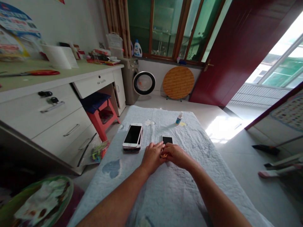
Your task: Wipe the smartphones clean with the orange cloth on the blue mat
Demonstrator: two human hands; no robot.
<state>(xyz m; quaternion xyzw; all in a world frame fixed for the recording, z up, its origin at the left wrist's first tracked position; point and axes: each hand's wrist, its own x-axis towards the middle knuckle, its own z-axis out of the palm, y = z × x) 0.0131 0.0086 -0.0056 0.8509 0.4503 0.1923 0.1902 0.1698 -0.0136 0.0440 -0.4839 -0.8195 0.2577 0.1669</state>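
Note:
A small white smartphone (167, 139) lies on the light blue cloth (189, 183), its dark screen showing at the top end. My left hand (153, 155) grips its lower left side, fingers close together. Over the phone's lower part, my right hand (176, 154) is closed with curled fingers around a small orange piece (163, 155); most of that piece is hidden, so its kind is unclear. To the left, a larger white smartphone (133, 136) rests on top of another dark-edged phone. A small spray bottle (179, 119) stands upright beyond my hands.
A white desk (99, 82) with drawers runs along the left, with a red stool (101, 116) beside it. A waste bin (68, 189) stands at lower left. Farther back are a washing machine (129, 82) with its door open and a round wooden tabletop (178, 82).

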